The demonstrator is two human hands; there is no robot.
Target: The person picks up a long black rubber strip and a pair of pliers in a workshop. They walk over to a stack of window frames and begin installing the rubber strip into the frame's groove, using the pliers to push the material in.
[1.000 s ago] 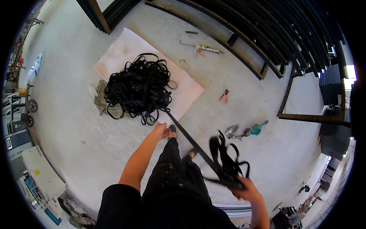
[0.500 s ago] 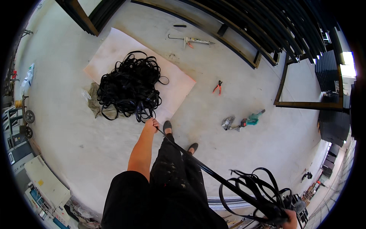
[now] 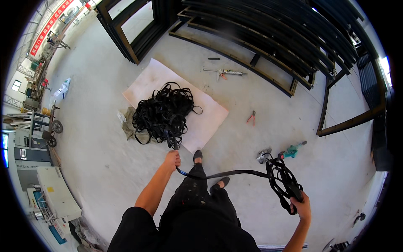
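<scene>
A large tangled heap of black rubber strip [image 3: 161, 113] lies on a pale pink sheet [image 3: 205, 119] on the floor. My left hand [image 3: 172, 160] is closed around the strip just below the near edge of the heap. From there a length of it sags across my legs to my right. My right hand [image 3: 302, 206] grips a bundle of looped black strip [image 3: 285, 182], held out to the right in long hanging coils. The strip's exact cross-section is too small to make out.
A caulking gun [image 3: 222, 74], red-handled pliers [image 3: 251, 118] and a teal power tool [image 3: 293, 150] lie on the grey floor. Dark metal frames [image 3: 252, 63] are stacked ahead to the right. A wheeled cart [image 3: 54, 126] and machinery [image 3: 54, 189] stand at left.
My right hand has come up and inward from the lower right with its coils. The strip between my hands has gone from taut to slack. My left hand still holds the strip.
</scene>
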